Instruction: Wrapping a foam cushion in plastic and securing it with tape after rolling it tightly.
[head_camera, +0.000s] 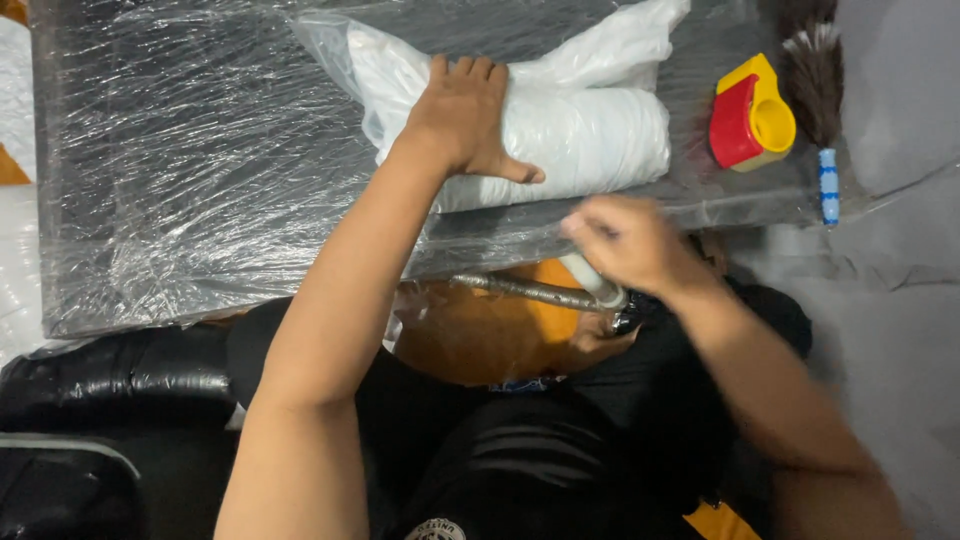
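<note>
My left hand (465, 115) lies flat, fingers spread, on a white rolled cloth (590, 135) inside a clear plastic bag. The bag rests on a dark table wrapped in plastic film (200, 170). My right hand (625, 240) is closed around a white tube-shaped nozzle (597, 285) near the table's front edge, at the bag's lower rim. A grey corrugated hose (525, 291) runs left from the nozzle, below the table edge. The right hand is blurred.
A red and yellow plastic tool (750, 115) sits on the table at the right, beside a dark feather duster (815, 60) with a white and blue handle (828, 185). An orange object (490, 335) lies on my lap. Black cushions (100, 400) are at lower left.
</note>
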